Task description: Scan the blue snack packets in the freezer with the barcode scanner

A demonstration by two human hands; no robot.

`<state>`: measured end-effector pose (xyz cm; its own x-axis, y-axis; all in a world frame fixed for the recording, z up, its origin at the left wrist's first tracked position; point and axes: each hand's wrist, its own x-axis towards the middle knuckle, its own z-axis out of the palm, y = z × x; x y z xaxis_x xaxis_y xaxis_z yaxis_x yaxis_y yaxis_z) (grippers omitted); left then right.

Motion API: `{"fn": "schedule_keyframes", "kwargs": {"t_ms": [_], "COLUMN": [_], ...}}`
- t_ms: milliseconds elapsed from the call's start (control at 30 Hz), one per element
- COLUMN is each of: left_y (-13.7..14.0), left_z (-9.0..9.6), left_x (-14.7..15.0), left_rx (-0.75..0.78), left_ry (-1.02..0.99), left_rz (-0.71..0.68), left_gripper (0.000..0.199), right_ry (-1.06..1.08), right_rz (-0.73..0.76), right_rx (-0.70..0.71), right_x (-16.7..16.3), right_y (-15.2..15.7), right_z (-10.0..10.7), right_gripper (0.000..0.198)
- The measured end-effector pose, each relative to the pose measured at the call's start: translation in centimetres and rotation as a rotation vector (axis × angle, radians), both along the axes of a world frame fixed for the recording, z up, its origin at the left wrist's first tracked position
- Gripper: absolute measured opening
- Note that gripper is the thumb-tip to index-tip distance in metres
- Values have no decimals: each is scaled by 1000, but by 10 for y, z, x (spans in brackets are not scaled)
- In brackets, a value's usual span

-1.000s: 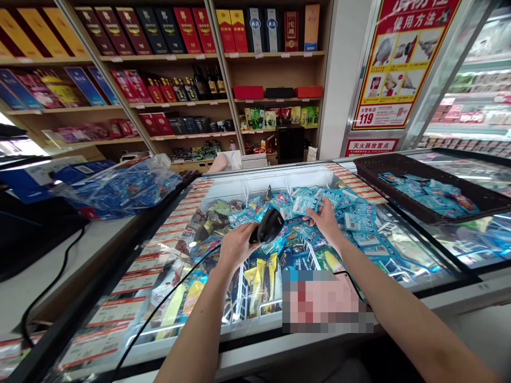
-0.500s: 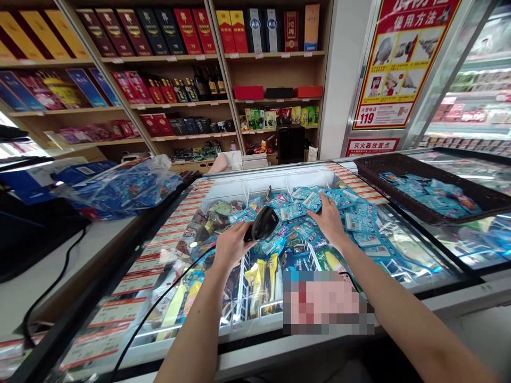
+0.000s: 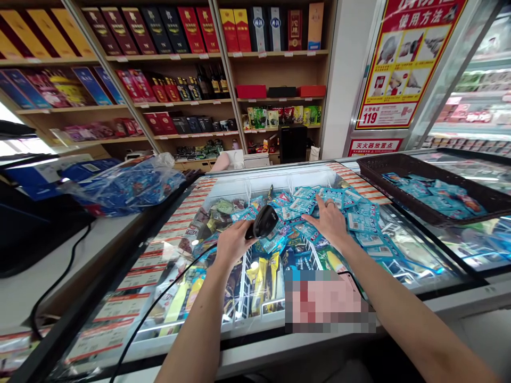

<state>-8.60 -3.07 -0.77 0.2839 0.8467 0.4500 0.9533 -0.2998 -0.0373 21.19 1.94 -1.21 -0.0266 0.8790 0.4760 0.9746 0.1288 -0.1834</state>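
My left hand (image 3: 233, 243) grips a black handheld barcode scanner (image 3: 265, 222), whose head faces right above the glass top of a chest freezer (image 3: 239, 354). A dark cable (image 3: 167, 287) runs from it towards the lower left. Over a spread of blue packets (image 3: 365, 222), my right hand (image 3: 330, 221) has thumb and forefinger apart, with nothing seen between them. Just left of these fingertips lies a blue packet (image 3: 302, 205); whether they touch it I cannot tell. Yellow wrapped ices (image 3: 263, 279) and white wire dividers (image 3: 244, 284) show in the freezer.
At the right stands a dark brown basket (image 3: 423, 205) with more blue packets. A clear plastic bag (image 3: 131, 183) of blue packets is at the left. A partly blurred flat object (image 3: 327, 303) lies on the near edge. Shelves (image 3: 167, 56) of boxes rise behind.
My right hand's fingers have parted from the blue packet they were holding, which now lies to their left. The left hand and scanner have hardly moved.
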Motion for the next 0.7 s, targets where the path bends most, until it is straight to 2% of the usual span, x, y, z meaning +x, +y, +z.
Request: {"fn": "schedule_keyframes", "kwargs": {"t_ms": [100,200,267,400,567,700], "left_y": [0,1,1,2,3,2], "left_z": [0,1,0,0,0,2], "left_x": [-2,-4,-5,-5,-5,-6], "left_rx": [25,51,57,61,78,85], "left_ry": [-31,-66,-77,-75,-90,-112], "left_rz": [51,98,128,155,172,163], "left_gripper": [38,40,41,39,37,40], "right_ry": [44,71,62,-63,-187,-149], "right_rz": [168,426,568,796,956,966], "right_rx": [105,110,78,22,-55,-83], "right_x": [0,-8,-17,-34,-44,-45], "right_y": [-1,-3,-5,-3,-1,-11], "right_z": [0,1,2,3,4,6], "right_gripper": [62,40,34,36,33,27]}}
